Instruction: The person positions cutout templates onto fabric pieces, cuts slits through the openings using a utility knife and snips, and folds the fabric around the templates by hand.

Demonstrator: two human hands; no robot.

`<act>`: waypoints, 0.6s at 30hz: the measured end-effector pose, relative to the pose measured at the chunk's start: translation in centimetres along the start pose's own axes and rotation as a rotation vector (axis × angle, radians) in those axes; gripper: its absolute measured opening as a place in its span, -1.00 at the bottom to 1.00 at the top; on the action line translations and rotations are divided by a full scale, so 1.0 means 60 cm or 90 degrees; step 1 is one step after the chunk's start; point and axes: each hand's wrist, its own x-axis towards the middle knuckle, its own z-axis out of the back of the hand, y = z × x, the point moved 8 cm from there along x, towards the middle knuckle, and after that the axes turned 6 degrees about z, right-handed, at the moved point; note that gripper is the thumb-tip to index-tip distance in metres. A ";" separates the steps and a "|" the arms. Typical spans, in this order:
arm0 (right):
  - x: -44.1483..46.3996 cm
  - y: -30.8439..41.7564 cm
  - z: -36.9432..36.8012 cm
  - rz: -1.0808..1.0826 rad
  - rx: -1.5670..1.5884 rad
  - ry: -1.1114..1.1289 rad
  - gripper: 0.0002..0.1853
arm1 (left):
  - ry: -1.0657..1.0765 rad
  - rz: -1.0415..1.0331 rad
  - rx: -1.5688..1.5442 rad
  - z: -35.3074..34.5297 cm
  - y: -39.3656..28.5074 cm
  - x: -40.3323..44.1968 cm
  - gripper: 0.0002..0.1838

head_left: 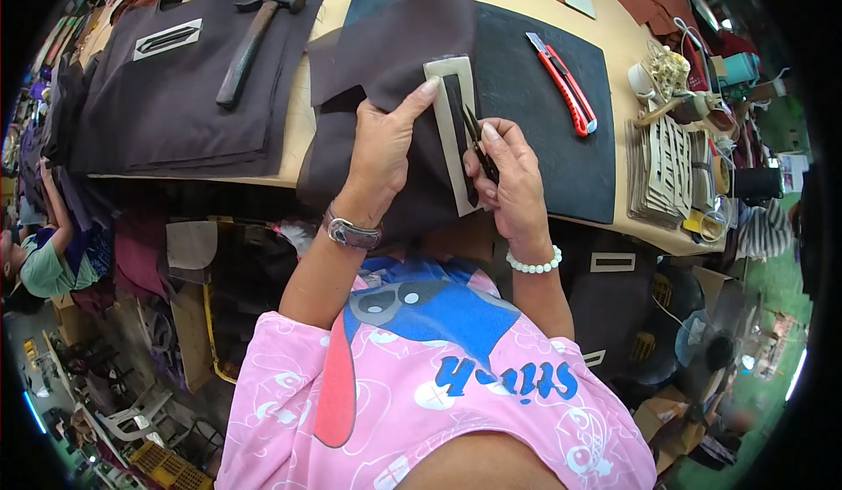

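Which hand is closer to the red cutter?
The right hand. The red cutter lies beyond it, to its right on the dark mat. The left hand is farther off to the left, its thumb on the pale frame.

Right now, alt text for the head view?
A person's left hand pinches dark fabric with a pale slotted frame on it, and the right hand holds a slim dark tool at the slot. Beyond them, a red utility knife lies on a black mat; to the left, a hammer rests on layered dark cloth.
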 end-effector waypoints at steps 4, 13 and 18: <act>0.009 0.010 -0.011 0.009 -0.008 -0.001 -0.76 | 0.018 0.013 0.010 0.000 -0.002 -0.007 -0.78; 0.008 0.005 -0.018 0.003 0.010 0.017 -0.78 | 0.034 0.010 0.020 0.007 0.009 -0.029 -0.81; 0.009 0.001 -0.016 -0.006 0.006 0.022 -0.80 | 0.032 0.008 0.038 0.007 0.003 -0.030 -0.81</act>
